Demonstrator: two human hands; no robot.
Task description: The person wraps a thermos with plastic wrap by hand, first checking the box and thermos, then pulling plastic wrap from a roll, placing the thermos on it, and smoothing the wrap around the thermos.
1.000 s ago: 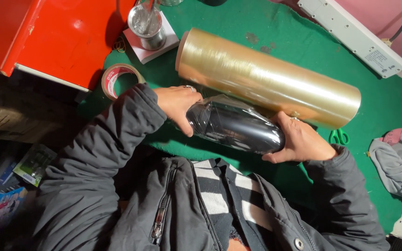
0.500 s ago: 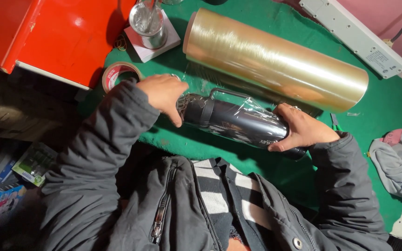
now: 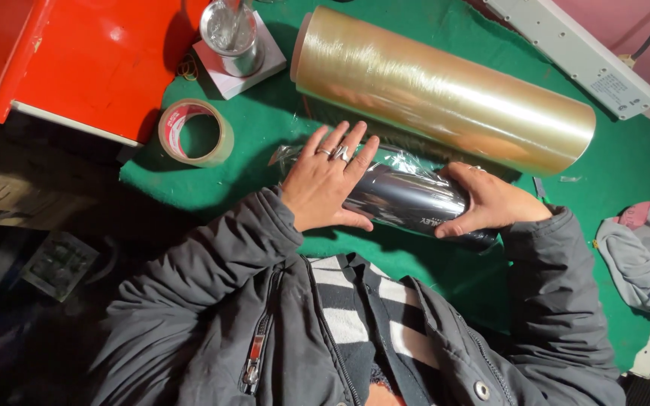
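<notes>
Here, green felt table, dim rm.

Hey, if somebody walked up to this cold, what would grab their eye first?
Probably the big roll of clear film lying across the green table. Just in front of it, the left hand lies flat on a shiny dark cylinder in plastic wrap while the right hand grips its other end.
</notes>
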